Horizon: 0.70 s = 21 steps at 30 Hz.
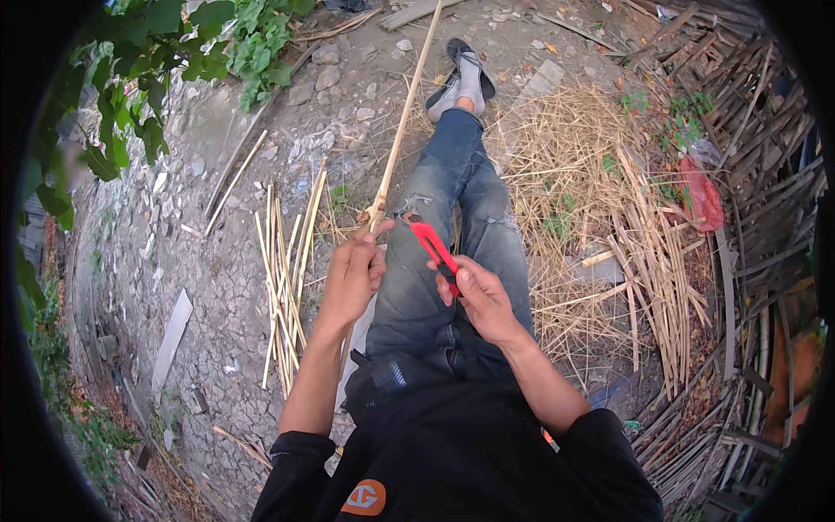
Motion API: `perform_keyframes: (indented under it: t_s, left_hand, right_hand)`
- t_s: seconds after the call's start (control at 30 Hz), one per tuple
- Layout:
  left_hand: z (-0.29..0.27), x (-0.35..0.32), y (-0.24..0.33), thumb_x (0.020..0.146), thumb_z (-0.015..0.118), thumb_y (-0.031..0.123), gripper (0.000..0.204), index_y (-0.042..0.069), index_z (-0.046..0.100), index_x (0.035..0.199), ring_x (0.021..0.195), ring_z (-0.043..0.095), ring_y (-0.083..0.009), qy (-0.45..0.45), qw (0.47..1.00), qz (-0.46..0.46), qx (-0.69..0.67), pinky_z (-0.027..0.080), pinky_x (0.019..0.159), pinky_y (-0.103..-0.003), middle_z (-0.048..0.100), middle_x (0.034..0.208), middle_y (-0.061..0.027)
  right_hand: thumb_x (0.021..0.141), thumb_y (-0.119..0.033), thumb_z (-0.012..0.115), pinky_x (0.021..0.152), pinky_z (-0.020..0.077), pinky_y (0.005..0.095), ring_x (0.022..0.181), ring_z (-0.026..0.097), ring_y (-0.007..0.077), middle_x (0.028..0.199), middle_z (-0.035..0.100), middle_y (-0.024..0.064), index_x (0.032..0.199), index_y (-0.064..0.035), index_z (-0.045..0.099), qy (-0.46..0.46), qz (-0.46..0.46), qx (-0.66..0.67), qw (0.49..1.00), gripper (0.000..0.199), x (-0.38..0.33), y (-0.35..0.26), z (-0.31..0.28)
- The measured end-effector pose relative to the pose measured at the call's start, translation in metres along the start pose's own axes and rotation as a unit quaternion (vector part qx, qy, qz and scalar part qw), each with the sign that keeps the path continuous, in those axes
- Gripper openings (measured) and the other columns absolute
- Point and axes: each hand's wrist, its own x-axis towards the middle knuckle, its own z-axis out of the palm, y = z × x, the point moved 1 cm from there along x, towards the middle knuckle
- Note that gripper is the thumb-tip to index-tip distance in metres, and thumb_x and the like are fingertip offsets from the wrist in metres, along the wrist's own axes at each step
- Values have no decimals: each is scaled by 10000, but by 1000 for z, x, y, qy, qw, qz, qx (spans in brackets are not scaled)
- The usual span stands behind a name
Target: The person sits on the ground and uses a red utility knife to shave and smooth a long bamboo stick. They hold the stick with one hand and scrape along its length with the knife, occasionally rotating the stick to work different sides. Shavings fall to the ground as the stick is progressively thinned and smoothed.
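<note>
Above the orange lettered badge (364, 498), left grip (352, 271) holds stick (402, 126); right grip (484, 300), red cutter (432, 246).

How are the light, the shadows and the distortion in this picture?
In the head view: soft, diffuse daylight, no hard shadows; corners black from the fisheye; grey-brown wooden sticks seeming to bend along the right rim; red plastic utility knife near the centre fairly sharp, without strong glare.

Green leaves (261, 42) upper left — red bag (701, 195) at right
</note>
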Motion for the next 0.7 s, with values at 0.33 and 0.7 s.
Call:
perform_keyframes:
  t_s: [0.33,0.7]
  left_hand:
    - [25,-10,-5,1111,312,508,646,34,452,1528,541,310,-52,-26,999,-27,-16,257,497,-219,402,694,36]
    - [24,-13,-16,1060,414,585,641,51,599,1362,569,360,-51,-7,999,-29,18,279,516,-231,442,686,46]
  right_hand:
    - [992,-305,668,569,475,434,551,623,341,609,586,131,1054,-40,543,11,-27,-488,872,300,5,-36,9]
    - [982,-356,678,548,466,524,577,622,435,584,597,176,933,-49,601,13,-54,-598,800,320,19,-45,3]
